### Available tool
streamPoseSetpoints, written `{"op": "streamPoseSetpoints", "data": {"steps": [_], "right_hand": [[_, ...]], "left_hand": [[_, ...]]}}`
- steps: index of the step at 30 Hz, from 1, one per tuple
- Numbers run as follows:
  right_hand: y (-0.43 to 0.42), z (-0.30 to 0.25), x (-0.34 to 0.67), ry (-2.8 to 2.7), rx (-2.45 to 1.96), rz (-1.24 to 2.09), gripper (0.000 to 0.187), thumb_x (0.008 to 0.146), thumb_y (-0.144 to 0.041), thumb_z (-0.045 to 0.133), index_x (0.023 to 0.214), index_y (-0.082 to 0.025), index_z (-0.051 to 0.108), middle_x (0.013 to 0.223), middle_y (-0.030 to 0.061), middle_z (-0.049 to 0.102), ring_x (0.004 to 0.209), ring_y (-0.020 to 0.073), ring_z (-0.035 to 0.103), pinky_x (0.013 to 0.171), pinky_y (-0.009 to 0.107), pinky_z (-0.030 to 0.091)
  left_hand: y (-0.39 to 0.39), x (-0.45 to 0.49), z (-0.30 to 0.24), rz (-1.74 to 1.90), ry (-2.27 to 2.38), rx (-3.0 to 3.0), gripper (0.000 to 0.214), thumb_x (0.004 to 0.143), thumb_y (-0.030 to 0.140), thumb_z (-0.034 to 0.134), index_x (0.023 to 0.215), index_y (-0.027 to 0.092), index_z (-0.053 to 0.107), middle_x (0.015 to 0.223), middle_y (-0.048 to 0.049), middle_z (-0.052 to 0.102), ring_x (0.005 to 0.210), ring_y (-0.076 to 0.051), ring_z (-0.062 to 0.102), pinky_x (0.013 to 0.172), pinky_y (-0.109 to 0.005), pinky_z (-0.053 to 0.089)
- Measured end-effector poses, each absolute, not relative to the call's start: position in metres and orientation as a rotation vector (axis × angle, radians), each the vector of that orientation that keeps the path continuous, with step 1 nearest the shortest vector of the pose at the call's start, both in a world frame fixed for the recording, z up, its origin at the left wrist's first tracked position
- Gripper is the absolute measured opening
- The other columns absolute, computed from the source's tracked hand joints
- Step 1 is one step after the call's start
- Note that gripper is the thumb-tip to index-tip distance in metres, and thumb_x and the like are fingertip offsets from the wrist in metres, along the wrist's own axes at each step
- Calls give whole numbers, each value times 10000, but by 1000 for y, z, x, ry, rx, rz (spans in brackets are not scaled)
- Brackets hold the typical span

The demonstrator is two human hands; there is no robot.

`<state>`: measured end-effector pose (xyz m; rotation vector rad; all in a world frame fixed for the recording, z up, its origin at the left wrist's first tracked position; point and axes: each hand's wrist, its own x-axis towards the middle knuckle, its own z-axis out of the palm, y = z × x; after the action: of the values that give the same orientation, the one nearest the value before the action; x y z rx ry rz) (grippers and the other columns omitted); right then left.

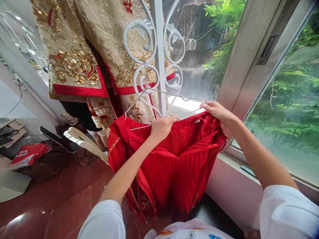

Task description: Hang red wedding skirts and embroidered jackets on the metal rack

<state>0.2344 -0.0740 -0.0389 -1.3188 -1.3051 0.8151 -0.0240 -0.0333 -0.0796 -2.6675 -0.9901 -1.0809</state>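
A red pleated skirt [171, 166] with gold beaded trim hangs in front of me from a thin wire hanger [174, 95]. The hanger's hook is at the white scrolled metal stand [159, 66]; whether it hangs on a scroll I cannot tell for sure. My left hand [163, 128] is closed on the hanger's lower bar, over the middle of the skirt's waistband. At the hanger's right end, my right hand [216, 111] pinches the wire corner, with the gathered waistband just under its fingers. The hanger's left end shows a notch by the skirt's left side.
Cream garments [74, 63] with gold sequins and red borders hang behind the stand at left. A sliding window [279, 93] runs along the right. A cream chair [86, 142], a black chair [57, 139] and a red box [30, 154] are on the left.
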Motion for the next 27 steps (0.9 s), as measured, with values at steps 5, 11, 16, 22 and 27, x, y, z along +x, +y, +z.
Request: {"op": "streamPoseSetpoints", "data": {"steps": [5,11,16,22,27], "right_hand": [[-83,-3,272,-1361,-1330,1028,473,463,-188,847,878,-185,620,681,21,657,568,168,612,498,288,516],[-83,71,243,-1321,-1424,792,137,733,-44,653,792,-137,571,627,-11,617,560,95,601,668,300,541],[-61,120,186,-1290,-1589,325,73,776,-80,622,830,-90,574,644,-25,540,699,121,612,727,306,509],[-58,71,109,-1838,-1663,-211,140,692,-108,659,824,-117,613,658,38,523,735,212,568,692,359,473],[-82,50,101,-2017,-1614,-429,204,775,-157,559,967,-111,612,846,103,618,812,218,577,729,343,444]], "left_hand": [[-37,-33,-86,-1232,-762,-2728,326,947,279,399,1157,266,648,881,-21,699,800,-140,644,646,-216,425],[-31,-27,-90,-928,-955,-2572,358,953,257,356,1201,246,613,851,-38,682,768,-159,641,576,-233,396],[-31,-25,-88,-760,-1065,-2562,381,941,225,345,1241,250,578,879,-54,680,800,-180,646,598,-248,415],[-38,-28,-83,-859,-1067,-2620,328,894,204,410,1146,226,619,914,-55,684,798,-197,643,629,-275,408],[-47,-39,-78,-1230,-920,-2728,323,933,297,357,845,168,640,768,-49,654,721,-173,610,646,-271,399]]}}
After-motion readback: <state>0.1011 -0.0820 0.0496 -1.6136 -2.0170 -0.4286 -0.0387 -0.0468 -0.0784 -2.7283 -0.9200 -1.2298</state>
